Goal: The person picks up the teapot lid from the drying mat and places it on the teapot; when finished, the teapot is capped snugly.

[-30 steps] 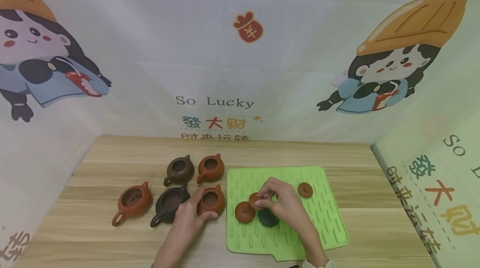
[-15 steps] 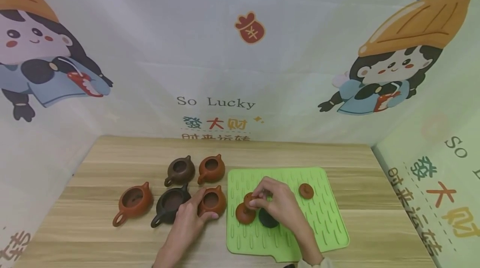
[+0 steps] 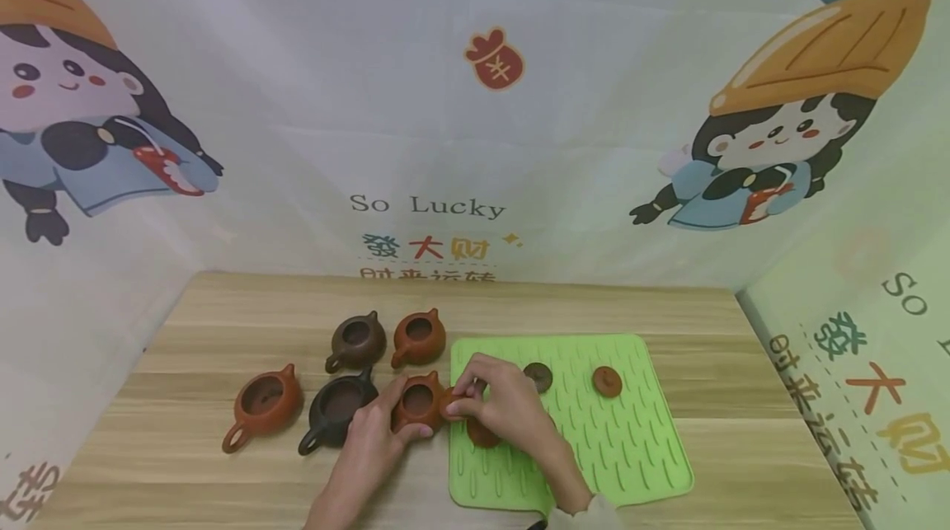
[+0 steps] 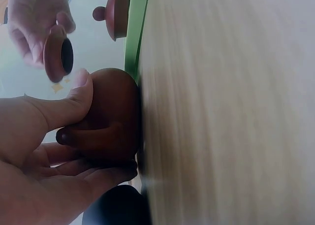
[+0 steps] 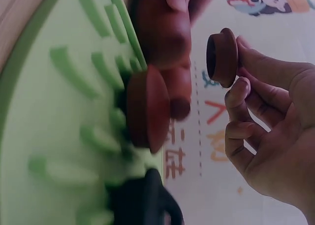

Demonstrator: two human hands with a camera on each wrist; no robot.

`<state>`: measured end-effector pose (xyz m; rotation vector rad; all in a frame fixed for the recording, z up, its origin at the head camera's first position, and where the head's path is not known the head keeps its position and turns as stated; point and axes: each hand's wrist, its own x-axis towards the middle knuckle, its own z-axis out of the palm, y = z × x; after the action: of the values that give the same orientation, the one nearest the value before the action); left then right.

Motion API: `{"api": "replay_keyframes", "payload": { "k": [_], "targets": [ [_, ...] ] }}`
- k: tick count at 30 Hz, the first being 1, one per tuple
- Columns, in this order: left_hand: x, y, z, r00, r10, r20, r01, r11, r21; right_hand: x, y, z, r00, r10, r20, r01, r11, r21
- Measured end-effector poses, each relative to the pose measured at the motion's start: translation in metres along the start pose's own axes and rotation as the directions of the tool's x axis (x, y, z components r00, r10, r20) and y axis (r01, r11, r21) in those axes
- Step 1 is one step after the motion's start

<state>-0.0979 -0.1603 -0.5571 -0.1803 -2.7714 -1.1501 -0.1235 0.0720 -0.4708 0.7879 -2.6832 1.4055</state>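
The person's left hand [image 3: 378, 429] and right hand [image 3: 500, 406] are both bare, with slender, tapering fingers; a smooth, rounded thumbnail is distinguishable on the former in the left wrist view. A pale, cream-toned sleeve [image 3: 590, 513], softly creased, covers the right forearm's lower part, while the left forearm appears uncovered up to the frame's edge. A small black piece [image 3: 536, 525], too cropped to identify, borders the sleeve.

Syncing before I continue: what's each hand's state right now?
Left hand: holding a reddish-brown teapot.
Right hand: pinching a small reddish-brown lid, held clear of the teapot.
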Motion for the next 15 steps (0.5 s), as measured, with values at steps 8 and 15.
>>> {"api": "replay_keyframes", "payload": {
  "k": [8,15],
  "targets": [
    [0.0,0.002,0.0,1.0,-0.011,0.001,0.011,1.0,0.0,0.011,-0.008,0.017,1.0,0.008,0.021,-0.006,0.996,-0.092],
    [0.001,0.001,-0.001,0.999,-0.031,0.013,0.031,0.999,-0.008,0.02,-0.015,0.025,1.0,-0.008,0.011,0.01,0.993,-0.118]
  ]
}}
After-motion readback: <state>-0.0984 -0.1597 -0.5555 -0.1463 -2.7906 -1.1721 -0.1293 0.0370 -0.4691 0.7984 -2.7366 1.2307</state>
